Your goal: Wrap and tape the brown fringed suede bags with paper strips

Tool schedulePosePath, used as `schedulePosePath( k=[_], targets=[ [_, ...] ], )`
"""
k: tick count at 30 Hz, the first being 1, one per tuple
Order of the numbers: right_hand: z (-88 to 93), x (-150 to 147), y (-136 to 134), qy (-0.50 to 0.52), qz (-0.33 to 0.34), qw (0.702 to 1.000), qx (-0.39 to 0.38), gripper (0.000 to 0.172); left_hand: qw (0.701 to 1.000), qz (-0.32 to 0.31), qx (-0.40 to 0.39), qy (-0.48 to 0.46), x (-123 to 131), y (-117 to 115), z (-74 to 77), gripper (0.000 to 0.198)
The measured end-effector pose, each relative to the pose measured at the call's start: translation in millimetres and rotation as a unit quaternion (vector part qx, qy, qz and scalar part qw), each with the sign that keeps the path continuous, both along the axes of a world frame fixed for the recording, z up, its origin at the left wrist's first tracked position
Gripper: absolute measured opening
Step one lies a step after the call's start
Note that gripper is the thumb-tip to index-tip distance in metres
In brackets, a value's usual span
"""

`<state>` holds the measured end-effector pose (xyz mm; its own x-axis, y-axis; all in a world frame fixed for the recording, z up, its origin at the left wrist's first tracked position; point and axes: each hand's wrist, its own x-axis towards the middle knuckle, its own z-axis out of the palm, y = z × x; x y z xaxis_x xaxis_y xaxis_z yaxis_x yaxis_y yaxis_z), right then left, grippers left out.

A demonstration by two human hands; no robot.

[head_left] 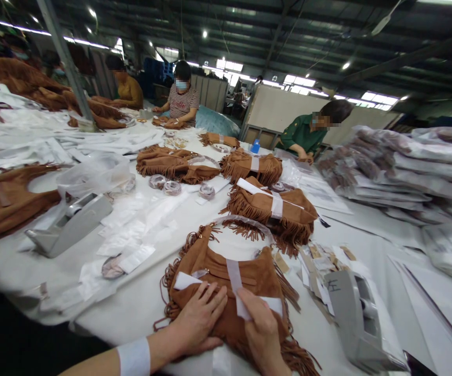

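Note:
A brown suede fringed handbag (194, 256) lies flat on the table right before me, its wrapped handle curving away at the top. My left hand (202, 318) rests on the bag's front with fingers stretched, beside a folded piece of white paper (186, 281). A pale strip (233, 274) runs down over the bag's middle. At its lower end my right hand (261, 326) has its fingers closed on the strip, pressed close to the bag. More white paper (273, 304) shows just right of those fingers. A white band circles my left wrist.
A grey tape dispenser (357, 318) stands at the right and another tape dispenser (71, 222) at the left. More fringed bags (273, 209) lie beyond. Wrapped packages (414, 167) are stacked at the right. Several co-workers stand around the table, including a person in green (308, 130).

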<state>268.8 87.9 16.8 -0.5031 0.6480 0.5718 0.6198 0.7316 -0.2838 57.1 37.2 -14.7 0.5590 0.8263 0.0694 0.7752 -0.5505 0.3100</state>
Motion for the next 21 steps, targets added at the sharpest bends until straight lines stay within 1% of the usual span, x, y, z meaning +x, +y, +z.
schedulePosePath(
  k=[2,3,4,5,7,9,10,12,15,18,21],
  targets=[
    [22.6,-4,27,0.043,-0.087,0.994,-0.051,0.038,1.000,0.002,-0.003,0.000,1,0,-2.4,0.090],
    [34.0,-7,44,0.066,-0.125,0.986,-0.091,0.030,1.000,0.003,-0.005,-0.001,1,0,-3.5,0.089],
    [44.5,-11,62,0.099,-0.153,0.973,-0.145,0.026,1.000,0.004,-0.008,-0.003,1,0,-4.4,0.089],
    [53.7,-15,82,0.140,-0.172,0.950,-0.218,0.027,1.000,0.005,-0.011,-0.006,1,-1,-5.2,0.090],
    [66.1,-25,122,0.230,-0.177,0.881,-0.373,0.030,1.000,0.004,-0.015,-0.011,1,0,-6.9,0.091],
    [70.4,-36,159,0.269,-0.166,0.841,-0.440,0.030,1.000,0.005,-0.011,-0.013,1,1,-9.6,0.093],
    [70.0,-42,175,0.274,-0.162,0.832,-0.454,0.030,1.000,0.004,-0.006,-0.011,1,1,-11.4,0.093],
    [66.0,-53,202,0.266,-0.155,0.826,-0.473,0.031,1.000,-0.005,0.009,-0.001,0,4,-15.6,0.089],
    [57.0,-68,230,0.244,-0.144,0.819,-0.499,0.031,0.999,-0.014,0.041,0.024,0,9,-22.0,0.079],
    [50.4,-80,247,0.221,-0.142,0.825,-0.500,0.032,0.995,-0.013,0.084,0.054,1,14,-26.8,0.065],
    [52.3,-89,256,0.198,-0.143,0.845,-0.477,0.034,0.990,-0.013,0.114,0.077,1,16,-28.5,0.055]
  ],
)
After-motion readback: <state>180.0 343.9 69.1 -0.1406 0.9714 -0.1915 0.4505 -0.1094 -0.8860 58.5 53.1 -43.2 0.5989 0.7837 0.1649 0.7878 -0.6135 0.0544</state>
